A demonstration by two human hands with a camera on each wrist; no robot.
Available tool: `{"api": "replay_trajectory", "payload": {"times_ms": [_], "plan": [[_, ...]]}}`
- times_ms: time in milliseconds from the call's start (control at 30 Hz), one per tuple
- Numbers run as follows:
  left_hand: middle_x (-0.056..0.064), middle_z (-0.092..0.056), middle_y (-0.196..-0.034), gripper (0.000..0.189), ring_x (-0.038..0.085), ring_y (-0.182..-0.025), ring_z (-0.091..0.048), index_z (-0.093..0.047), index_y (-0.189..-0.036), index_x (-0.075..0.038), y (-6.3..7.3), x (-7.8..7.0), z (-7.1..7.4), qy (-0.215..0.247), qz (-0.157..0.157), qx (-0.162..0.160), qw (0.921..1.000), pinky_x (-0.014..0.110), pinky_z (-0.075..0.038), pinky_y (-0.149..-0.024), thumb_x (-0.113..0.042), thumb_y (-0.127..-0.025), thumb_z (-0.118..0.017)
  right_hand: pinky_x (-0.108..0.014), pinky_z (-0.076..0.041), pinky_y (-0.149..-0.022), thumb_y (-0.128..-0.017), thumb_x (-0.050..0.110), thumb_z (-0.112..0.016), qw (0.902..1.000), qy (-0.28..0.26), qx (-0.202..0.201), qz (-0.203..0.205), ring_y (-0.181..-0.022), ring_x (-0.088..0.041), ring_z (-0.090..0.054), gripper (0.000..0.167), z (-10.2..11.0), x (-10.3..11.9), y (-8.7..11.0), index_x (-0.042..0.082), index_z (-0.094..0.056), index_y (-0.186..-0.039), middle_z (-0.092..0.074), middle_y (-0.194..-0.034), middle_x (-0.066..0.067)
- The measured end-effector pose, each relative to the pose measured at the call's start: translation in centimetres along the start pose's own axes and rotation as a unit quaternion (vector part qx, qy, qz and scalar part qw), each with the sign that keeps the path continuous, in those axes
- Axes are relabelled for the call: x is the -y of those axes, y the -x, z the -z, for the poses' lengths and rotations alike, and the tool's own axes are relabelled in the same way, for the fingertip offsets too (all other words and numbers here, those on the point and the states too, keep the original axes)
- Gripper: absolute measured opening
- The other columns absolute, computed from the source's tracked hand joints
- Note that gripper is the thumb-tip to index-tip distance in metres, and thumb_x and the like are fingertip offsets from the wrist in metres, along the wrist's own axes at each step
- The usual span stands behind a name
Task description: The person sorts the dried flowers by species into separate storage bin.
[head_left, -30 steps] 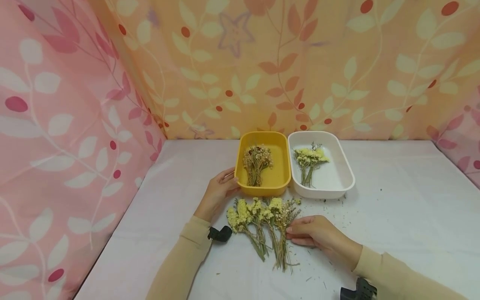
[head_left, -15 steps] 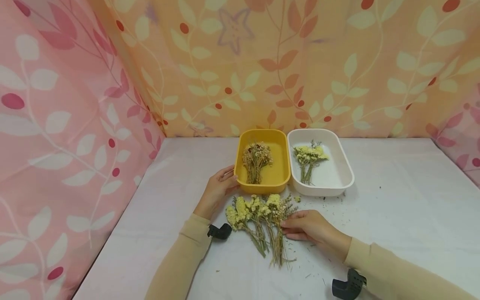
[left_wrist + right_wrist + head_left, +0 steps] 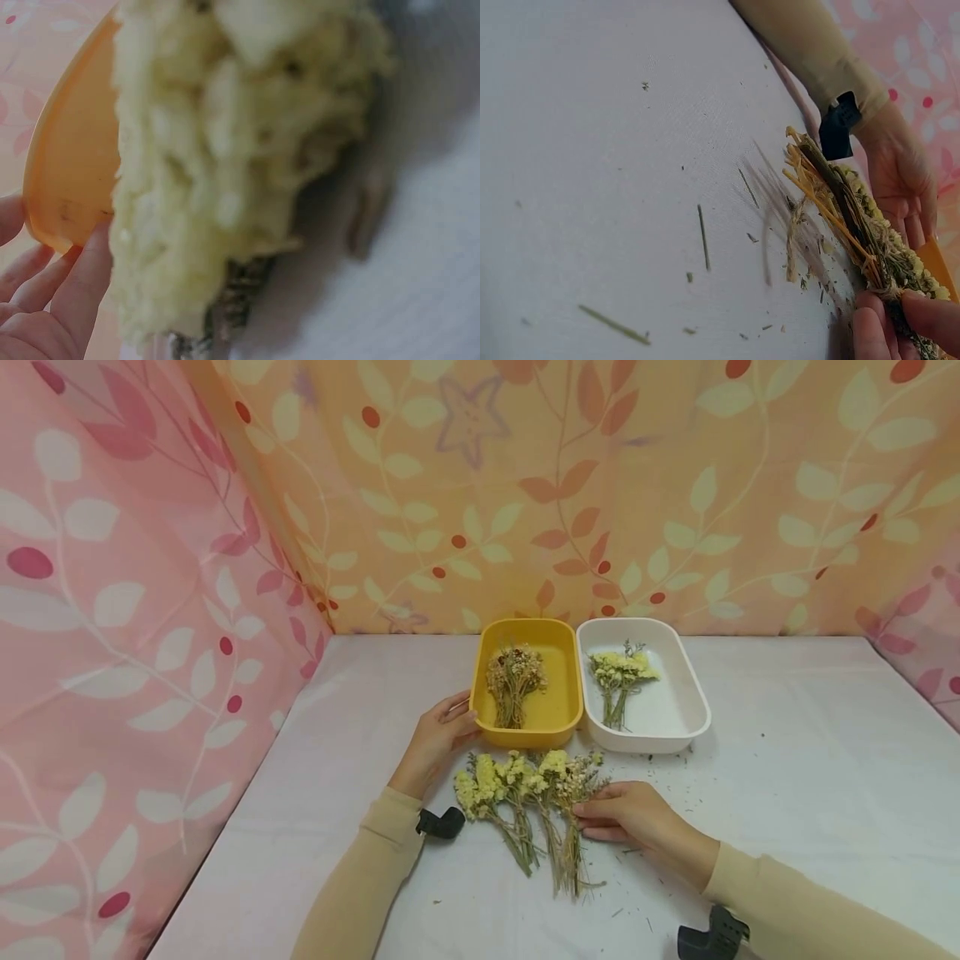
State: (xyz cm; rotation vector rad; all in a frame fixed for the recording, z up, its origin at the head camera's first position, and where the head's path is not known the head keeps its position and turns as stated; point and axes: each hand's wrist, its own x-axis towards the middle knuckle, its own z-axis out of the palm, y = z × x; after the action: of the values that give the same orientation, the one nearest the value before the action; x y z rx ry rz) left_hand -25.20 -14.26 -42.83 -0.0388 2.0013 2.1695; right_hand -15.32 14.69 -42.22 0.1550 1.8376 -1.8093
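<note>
In the head view my left hand holds the near left corner of the yellow tray; the left wrist view shows the fingers against its outer wall. A bundle of dried brown and cream flowers lies inside that tray. My right hand pinches the tied stems of a small dried-flower bunch, the rightmost in a row in front of the trays. In the right wrist view, thumb and fingers close round its tie, its stems pointing away. Yellow-headed dried-flower bunches lie just left of it.
A white tray stands against the yellow one's right side, holding yellow dried flowers. Bits of stem and crumbs are scattered over the white tablecloth. Patterned cloth hangs behind and at both sides.
My right hand shifted slightly left with the pinched bunch, then back right, and a gap now shows between its stems and the neighbouring bunch. The left hand stays on the yellow tray.
</note>
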Motion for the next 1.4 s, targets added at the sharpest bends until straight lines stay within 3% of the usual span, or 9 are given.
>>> {"api": "replay_trajectory", "payload": {"times_ms": [267,600,967,1400], "plan": [[0.017,-0.046,-0.153,0.053,0.038,-0.132,-0.055,-0.043,-0.151,-0.008,0.1,-0.2,-0.1,-0.005,-0.003,0.005,1.0,0.043,-0.055,-0.103,-0.01,-0.1,-0.059,-0.028,-0.064,-0.078,-0.086,0.01,-0.076,0.9997,0.001,-0.022,-0.01,-0.077,-0.013,-0.074,0.013,0.8,0.2,1.1,0.0,-0.07,-0.093,-0.076,-0.085,-0.004],[0.018,-0.046,-0.153,0.053,0.037,-0.133,-0.053,-0.042,-0.151,-0.007,0.0,0.0,-0.1,-0.003,0.001,0.007,1.0,0.043,-0.055,-0.104,-0.009,-0.1,-0.059,-0.027,-0.064,-0.08,-0.088,0.01,-0.075,0.9999,0.006,-0.008,0.013,-0.08,-0.011,-0.073,0.018,1.7,-0.1,2.2,-0.004,-0.07,-0.097,-0.076,-0.089,-0.003],[0.016,-0.047,-0.153,0.052,0.036,-0.133,-0.054,-0.043,-0.15,-0.009,0.1,-0.3,-0.1,-0.008,0.01,0.0,0.9999,0.043,-0.054,-0.104,-0.01,-0.1,-0.059,-0.025,-0.063,-0.08,-0.089,0.017,-0.075,0.9993,0.03,-0.021,-0.001,-0.08,-0.009,-0.073,0.019,2.3,0.3,3.1,0.0,-0.072,-0.097,-0.076,-0.09,-0.001],[0.016,-0.046,-0.153,0.052,0.037,-0.131,-0.055,-0.044,-0.15,-0.01,0.1,-0.2,-0.2,-0.013,0.007,-0.003,0.9999,0.042,-0.056,-0.101,-0.01,-0.101,-0.058,-0.028,-0.063,-0.082,-0.09,0.02,-0.075,0.9994,0.029,-0.013,0.017,-0.079,-0.009,-0.074,0.014,3.1,1.3,4.5,0.006,-0.073,-0.092,-0.076,-0.088,0.001]]}}
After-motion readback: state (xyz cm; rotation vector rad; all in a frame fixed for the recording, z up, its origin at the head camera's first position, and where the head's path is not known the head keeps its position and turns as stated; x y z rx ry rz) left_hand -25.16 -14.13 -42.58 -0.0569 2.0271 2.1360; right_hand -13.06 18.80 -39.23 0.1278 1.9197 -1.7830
